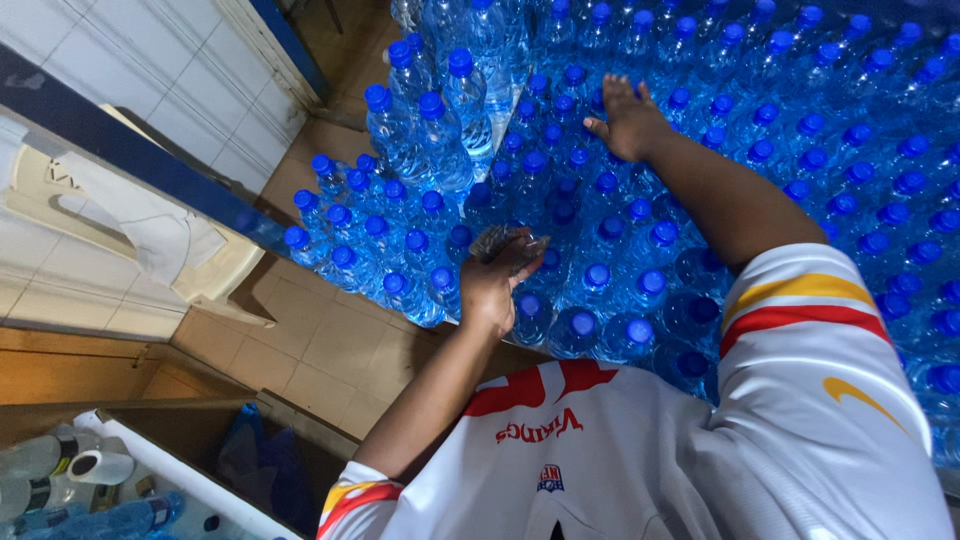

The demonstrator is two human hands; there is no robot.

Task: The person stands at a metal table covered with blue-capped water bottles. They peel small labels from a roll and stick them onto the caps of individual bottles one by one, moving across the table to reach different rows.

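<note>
1. While the right hand (628,118) stretches far out, lying open and flat with fingers spread on the blue caps, the left hand (503,278) stays near the chest, clenched around a crumpled piece of clear plastic (503,241).
2. The water bottles (700,180) are clear with blue caps, packed upright and touching, with a taller stack (440,120) at the block's far-left part.
3. Bare tiled floor (330,340) borders the block's left edge, beside a white chair (150,240).

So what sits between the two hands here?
In the head view, only blue-capped water bottles standing upright fill the stretch between the left hand, which grips something crinkled, and the right hand resting on bottle tops.
</note>
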